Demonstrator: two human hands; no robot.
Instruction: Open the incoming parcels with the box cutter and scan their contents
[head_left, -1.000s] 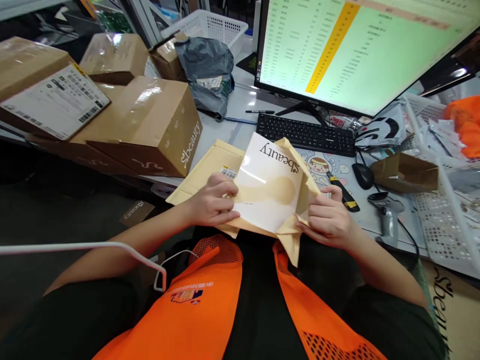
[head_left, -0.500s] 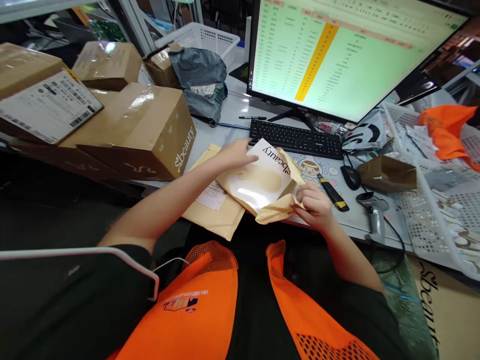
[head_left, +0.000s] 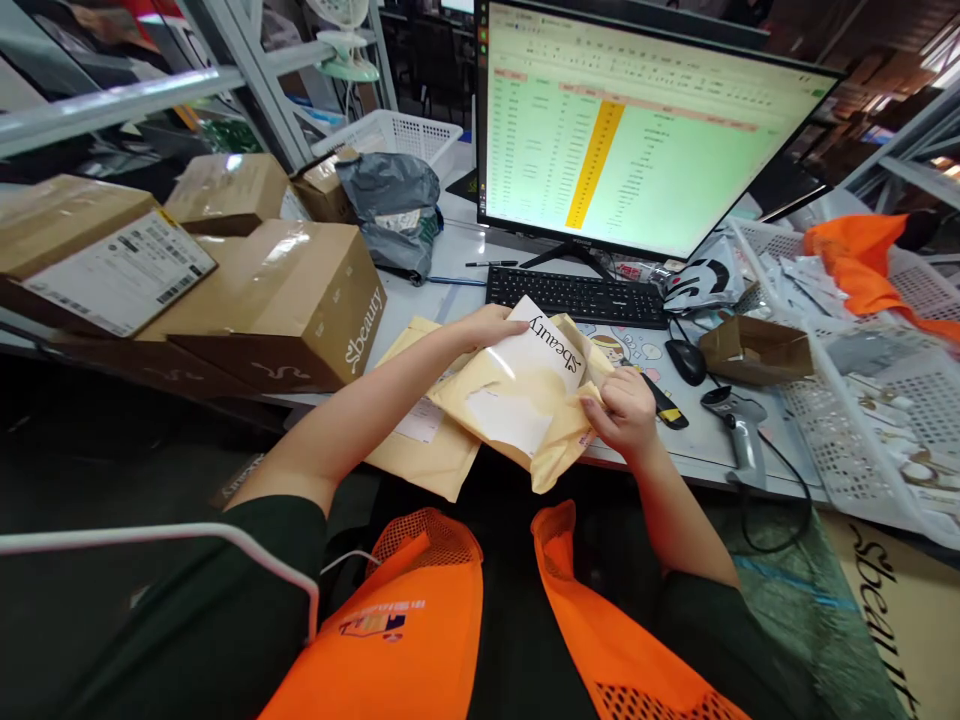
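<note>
A white packet point(head_left: 541, 345) printed "sbeauty" sticks out of a torn yellow padded envelope point(head_left: 487, 392), which hides its lower part. Closed at the packet's upper left corner is my left hand point(head_left: 489, 328). On the envelope's opposite side, my right hand point(head_left: 624, 408) has its fingers closed around the crumpled, torn edge. A white patch point(head_left: 510, 420) shows on the envelope's front. Beneath it lies a second padded envelope point(head_left: 427, 460) with a label, partly covered.
Cardboard boxes point(head_left: 292, 290) and a grey plastic parcel point(head_left: 394, 205) stand at left. Behind the envelopes are a keyboard point(head_left: 585, 295) and monitor point(head_left: 637, 140). A utility knife point(head_left: 666, 405), mouse point(head_left: 686, 360), barcode scanner point(head_left: 742, 430), small open box point(head_left: 757, 350) and white baskets point(head_left: 847, 440) lie right.
The envelope's paper now covers the packet's lower half, where its glossy face showed before. My right hand has shifted slightly, still gripping the torn edge. The camera view has tilted up.
</note>
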